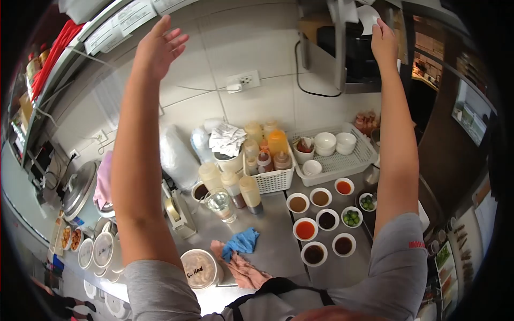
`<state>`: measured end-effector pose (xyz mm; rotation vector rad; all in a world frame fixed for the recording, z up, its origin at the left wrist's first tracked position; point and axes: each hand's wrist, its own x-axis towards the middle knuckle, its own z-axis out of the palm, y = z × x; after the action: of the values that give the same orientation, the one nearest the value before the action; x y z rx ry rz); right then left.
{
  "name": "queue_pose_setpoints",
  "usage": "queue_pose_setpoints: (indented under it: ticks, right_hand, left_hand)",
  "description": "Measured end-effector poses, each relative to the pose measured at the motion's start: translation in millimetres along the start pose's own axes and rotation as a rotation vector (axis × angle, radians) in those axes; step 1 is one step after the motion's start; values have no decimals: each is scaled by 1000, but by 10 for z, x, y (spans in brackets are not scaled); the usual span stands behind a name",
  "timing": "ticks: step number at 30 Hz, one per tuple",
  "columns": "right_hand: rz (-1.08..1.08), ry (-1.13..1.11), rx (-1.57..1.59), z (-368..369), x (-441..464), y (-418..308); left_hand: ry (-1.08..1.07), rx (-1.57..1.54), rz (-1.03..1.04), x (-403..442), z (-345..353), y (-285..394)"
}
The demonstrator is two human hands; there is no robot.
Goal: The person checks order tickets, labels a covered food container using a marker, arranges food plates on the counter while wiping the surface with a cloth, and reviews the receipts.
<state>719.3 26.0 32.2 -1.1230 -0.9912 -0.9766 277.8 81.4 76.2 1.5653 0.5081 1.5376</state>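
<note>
My left hand (156,49) is raised at the upper left with its fingers apart and nothing in it. It is close to the shelf edge (96,29), where white paper sheets (136,16) hang. High on the right, my right hand (384,44) pinches a curved white paper slip (368,19) between thumb and fingers. Just left of that hand is a dark appliance (357,60) with a metal frame, partly cut off by the view's top edge. Below my arms, several small white bowls of sauce (305,230) stand on the steel counter (278,219).
A white basket of squeeze bottles (276,182) and a grey tray with white bowls (342,160) stand against the wall. Nearer are a glass of clear liquid (219,203), blue and pink cloths (242,242), a tape dispenser (179,216) and a labelled tub (201,268). A lidded pot (80,184) is at left.
</note>
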Motion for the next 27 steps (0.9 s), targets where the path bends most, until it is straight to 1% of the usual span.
queue_pose_setpoints:
  ticks: [1, 2, 3, 4, 5, 6, 7, 9, 10, 11, 14, 15, 18, 19, 21, 24, 25, 27]
  right_hand:
    - [-66, 21, -1, -236, -72, -210]
    - [-237, 53, -72, -408, -139, -382]
    - [-255, 13, 19, -555, -258, -648]
    - [-416, 33, -17, -641, -355, -839]
    - [-483, -59, 68, -689, -449, -986]
    - [-493, -199, 65, -813, -603, -1241]
    - [-548, -231, -18, -891, -773, -1445]
    - [-744, -292, -76, -933, -1050, -1593]
    - [-777, -317, -77, -1004, -1150, -1656]
    - [-812, -339, -76, -1070, -1232, -1717]
    - [-888, -412, 15, -1159, -1317, -1793]
    - [-908, -437, 60, -1170, -1319, -1809]
    - [-749, -548, 322, -1250, -1148, -1839]
    - [-463, -512, 467, -1176, -1136, -1848]
    - [120, -427, 734, -949, -1137, -1869]
    - [563, -1073, 1140, -802, -1056, -1884]
    - [530, -1134, 1197, -752, -1092, -1943]
    - [531, -1168, 1014, -647, -1034, -2036]
  left_hand:
    - [-38, -65, -7, 26, 148, -64]
    - [-132, -1, -34, -103, 368, -162]
    - [-288, 69, -43, -345, 631, -264]
    - [-449, 124, -75, -628, 885, -322]
    - [-653, 96, -126, -787, 1055, -471]
    - [-739, 5, -247, -1020, 1248, -490]
    - [-784, -89, -306, -1123, 1365, -544]
    - [-685, -392, -424, -1114, 1426, -580]
    - [-624, -541, -484, -1111, 1425, -582]
    - [-554, -612, -486, -1085, 1373, -554]
    - [-320, -655, -462, -969, 1249, -647]
    - [-250, -587, -493, -959, 1203, -628]
    - [-239, -604, -371, -996, 1118, -560]
    - [-211, -618, -359, -1040, 1095, -488]
    - [-219, -591, -301, -1105, 1058, -365]
    - [-186, -523, -230, -1142, 942, -272]
    - [-170, -499, -208, -1135, 897, -244]
    - [-63, -510, -82, -1095, 759, -262]
